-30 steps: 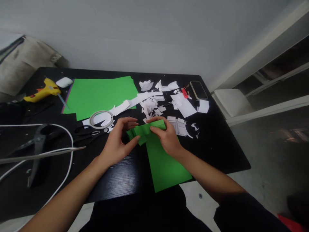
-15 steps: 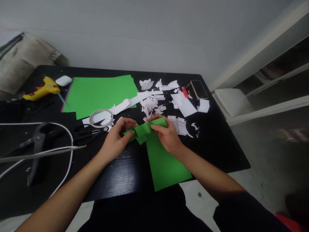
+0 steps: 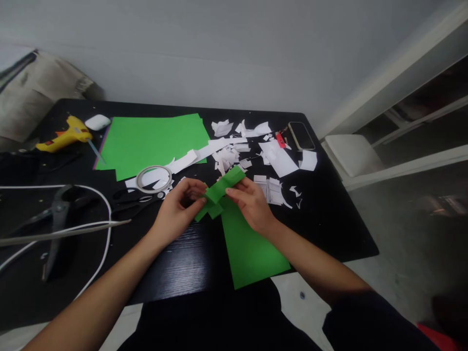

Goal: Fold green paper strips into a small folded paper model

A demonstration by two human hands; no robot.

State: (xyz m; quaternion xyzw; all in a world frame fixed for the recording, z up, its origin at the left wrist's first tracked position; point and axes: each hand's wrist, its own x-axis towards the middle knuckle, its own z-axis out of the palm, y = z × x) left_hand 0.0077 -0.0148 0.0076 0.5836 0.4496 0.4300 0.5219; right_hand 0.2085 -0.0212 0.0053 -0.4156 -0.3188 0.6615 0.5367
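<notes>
A folded green paper piece, shaped roughly like a cross with creased flaps, is held up between both hands over the table's front half. My left hand pinches its left end between thumb and fingers. My right hand grips the other side, thumb on the near face and fingers behind. Under my right hand lies a flat green sheet, reaching over the table's front edge. White paper scraps are strewn just beyond the hands. A roll of tape and black-handled scissors lie left of my left hand.
Larger green sheets lie at the back left beside a yellow glue gun and a white case. A phone sits at the back right. Pliers and a white cable occupy the left side.
The folded green paper has tilted, its right end now higher and its left end lower. My right fingers have shifted behind it; both hands keep their hold.
</notes>
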